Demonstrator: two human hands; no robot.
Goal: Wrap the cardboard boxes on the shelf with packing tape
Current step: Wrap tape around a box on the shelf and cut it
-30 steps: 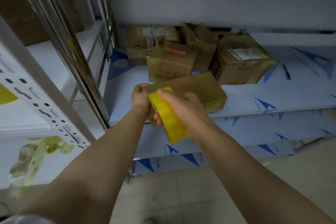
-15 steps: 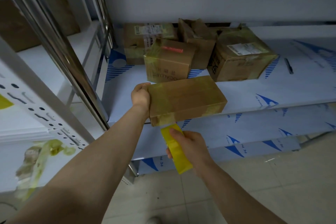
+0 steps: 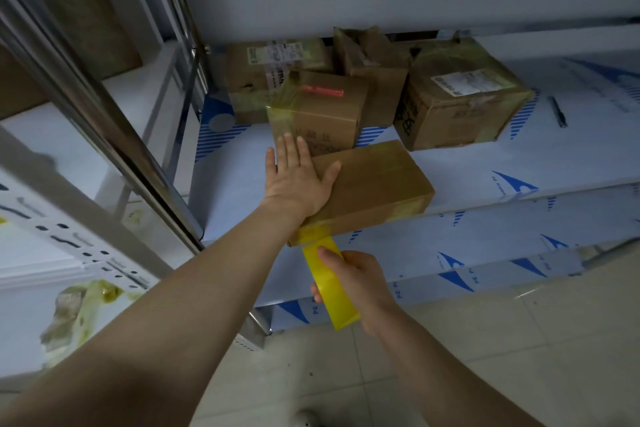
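The left hand has left the end of the cardboard box and now lies flat on its top at centre frame, fingers straight, grip released, only pressing down. The box sits at the front edge of the shelf, with other boxes behind it. Below its near left corner, at lower centre, the right hand has its grip clenched round the yellow tape roll, and a short strip runs up to the box. To do this well, I'd keep the palm's weight on so the box can't slide. Draw the strip taut and square to the edge, then smooth it down.
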